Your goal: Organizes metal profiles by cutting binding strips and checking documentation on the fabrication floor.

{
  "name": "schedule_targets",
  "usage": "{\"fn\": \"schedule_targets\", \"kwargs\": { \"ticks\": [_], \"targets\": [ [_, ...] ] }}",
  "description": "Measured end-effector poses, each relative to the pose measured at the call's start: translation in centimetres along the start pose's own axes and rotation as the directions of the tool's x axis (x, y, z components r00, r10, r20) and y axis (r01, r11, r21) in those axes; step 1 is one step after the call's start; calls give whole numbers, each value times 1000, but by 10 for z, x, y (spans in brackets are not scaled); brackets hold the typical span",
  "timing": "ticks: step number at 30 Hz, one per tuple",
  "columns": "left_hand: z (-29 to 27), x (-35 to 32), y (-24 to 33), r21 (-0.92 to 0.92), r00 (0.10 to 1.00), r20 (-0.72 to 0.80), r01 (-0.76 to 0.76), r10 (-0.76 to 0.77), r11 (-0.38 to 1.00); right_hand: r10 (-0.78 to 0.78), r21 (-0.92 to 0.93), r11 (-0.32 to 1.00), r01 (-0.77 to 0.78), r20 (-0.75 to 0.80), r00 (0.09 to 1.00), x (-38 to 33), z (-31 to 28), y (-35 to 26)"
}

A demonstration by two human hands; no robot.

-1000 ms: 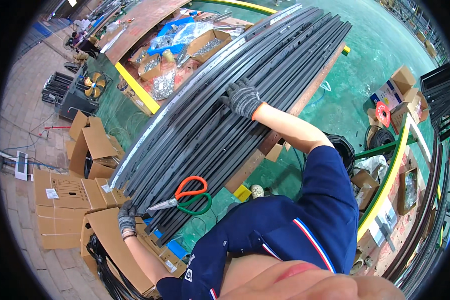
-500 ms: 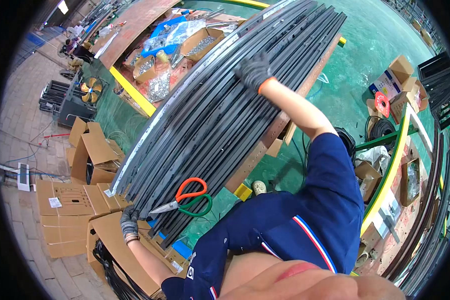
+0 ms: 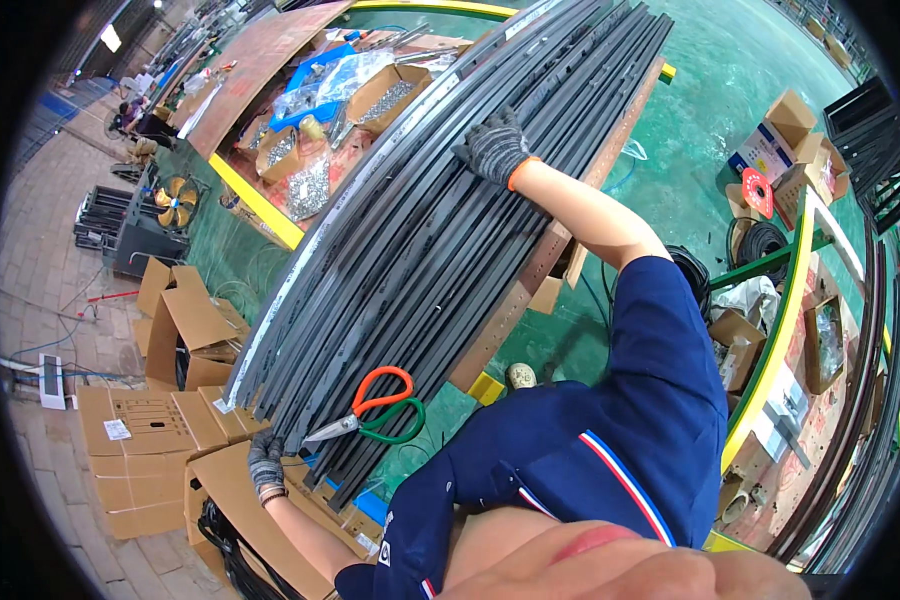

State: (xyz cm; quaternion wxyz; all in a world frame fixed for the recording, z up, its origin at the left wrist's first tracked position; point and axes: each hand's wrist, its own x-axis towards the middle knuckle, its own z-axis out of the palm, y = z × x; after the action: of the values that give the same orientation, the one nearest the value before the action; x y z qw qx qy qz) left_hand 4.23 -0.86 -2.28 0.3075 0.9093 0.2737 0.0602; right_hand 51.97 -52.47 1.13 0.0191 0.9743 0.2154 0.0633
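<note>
A thick bundle of long dark strips (image 3: 400,240) lies across the bench, running from near left to far right. My right hand (image 3: 500,150), in a grey glove with an orange cuff, rests on top of the strips past their middle, thumb and fingers spread. At the strips' near ends, my left hand (image 3: 267,465), also in a grey glove, is curled around a dark strip's end; its fingertips are partly hidden. Just right of this hand, a pair of scissors (image 3: 382,406) with one orange and one green handle lies on the strips, blades pointing left.
Open cardboard boxes (image 3: 135,430) stand near left. Beyond the bundle, a yellow-edged table (image 3: 260,205) bears boxes of small metal parts. At right are another yellow-edged bench (image 3: 770,375), black cable coils (image 3: 760,250) and a red reel (image 3: 757,192). A fan (image 3: 176,203) stands far left.
The view has shifted slightly. My right hand stays on the bundle, its fingers now looking more spread. My left hand remains at the near ends, and the scissors lie as before.
</note>
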Motion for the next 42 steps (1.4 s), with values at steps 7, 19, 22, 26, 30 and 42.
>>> {"fn": "schedule_targets", "kwargs": {
  "ticks": [7,19,22,26,30,42],
  "targets": [
    [1,4,7,-78,997,0,77,-77,994,118,-14,993,-117,10,993,26,7,51],
    [-7,-2,-5,52,1000,6,19,-19,998,157,-35,987,-158,-22,987,46,19,82],
    [-4,2,-5,74,1000,9,11,-12,997,200,12,979,-202,69,977,46,8,81],
    [-4,5,-1,58,1000,9,11,-12,998,184,-22,983,-185,-28,982,52,16,93],
    [-3,-1,13,-63,990,16,144,-143,988,209,-96,971,-221,-117,971,32,8,65],
    [-7,0,4,27,996,25,89,-90,996,192,-32,980,-198,-123,974,51,27,76]
  ]
}}
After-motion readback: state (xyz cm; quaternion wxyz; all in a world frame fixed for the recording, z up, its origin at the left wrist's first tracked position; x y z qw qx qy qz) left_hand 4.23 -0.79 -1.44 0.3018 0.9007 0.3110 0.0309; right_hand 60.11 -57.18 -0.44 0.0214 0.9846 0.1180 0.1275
